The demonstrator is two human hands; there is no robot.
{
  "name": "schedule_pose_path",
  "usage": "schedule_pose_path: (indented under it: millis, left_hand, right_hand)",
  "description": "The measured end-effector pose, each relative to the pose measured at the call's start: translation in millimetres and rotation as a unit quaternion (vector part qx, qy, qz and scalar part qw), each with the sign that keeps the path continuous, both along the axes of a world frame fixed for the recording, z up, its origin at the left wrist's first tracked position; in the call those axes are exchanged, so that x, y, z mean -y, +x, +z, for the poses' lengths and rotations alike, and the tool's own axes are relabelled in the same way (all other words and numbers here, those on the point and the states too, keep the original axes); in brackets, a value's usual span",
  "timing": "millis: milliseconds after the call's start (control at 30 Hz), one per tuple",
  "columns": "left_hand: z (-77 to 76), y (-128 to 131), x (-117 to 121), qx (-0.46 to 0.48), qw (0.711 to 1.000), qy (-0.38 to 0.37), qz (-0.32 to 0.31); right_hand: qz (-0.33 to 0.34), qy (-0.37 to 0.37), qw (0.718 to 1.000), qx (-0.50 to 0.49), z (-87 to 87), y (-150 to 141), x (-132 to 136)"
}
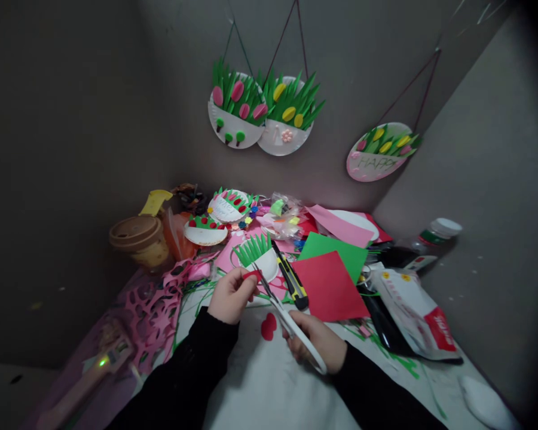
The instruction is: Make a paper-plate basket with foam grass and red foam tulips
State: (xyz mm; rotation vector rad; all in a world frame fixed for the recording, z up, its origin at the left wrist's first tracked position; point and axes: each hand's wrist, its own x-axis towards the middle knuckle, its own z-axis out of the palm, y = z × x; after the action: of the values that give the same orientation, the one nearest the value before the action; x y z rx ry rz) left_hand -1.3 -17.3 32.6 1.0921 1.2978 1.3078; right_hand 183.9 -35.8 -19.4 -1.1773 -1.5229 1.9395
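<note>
Between the thumb and fingers of my left hand (230,295) is a small piece of red paper (252,275). My right hand (317,341) grips white-handled scissors (291,325), whose blades point up and left to the edge of that red piece. Below the blades, red paper cutouts (268,326) lie on the white table cover (246,382). Just behind the scissors sits a half-round white paper plate (269,263) with fringed green paper (253,249) standing out of it. A yellow and black box cutter (291,278) lies beside the plate.
Red (329,288) and green paper sheets (336,251) lie right of centre. A white packet (415,310) and a bottle (437,234) are farther right. On the left are a lidded cup (140,242) and pink cut-out scraps (156,319). Decorated plates (283,140) hang on the wall.
</note>
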Motion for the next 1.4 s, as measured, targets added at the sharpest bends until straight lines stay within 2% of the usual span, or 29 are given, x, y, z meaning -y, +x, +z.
schedule_pose_path:
  millis: [367, 533, 1167, 1400]
  left_hand:
    - [1.4, -2.5, -1.6, -0.009, 1.000, -0.005, 0.008]
    - [2.8, -3.7, -1.9, -0.009, 1.000, -0.006, 0.016]
    - [1.4, -8.3, -5.6, 0.018, 0.999, 0.019, 0.045]
    - [-2.8, -5.5, -3.1, 0.015, 1.000, -0.011, 0.003]
  right_hand:
    - [0.004, 0.005, 1.000, 0.005, 6.9, -0.3, -0.3]
    - [0.005, -0.007, 1.000, 0.004, 7.4, 0.0, -0.5]
    - [0.009, 0.017, 0.999, 0.030, 7.0, 1.7, -1.9]
    - [-0.002, 0.018, 1.000, 0.013, 3.8, 1.4, -1.5]
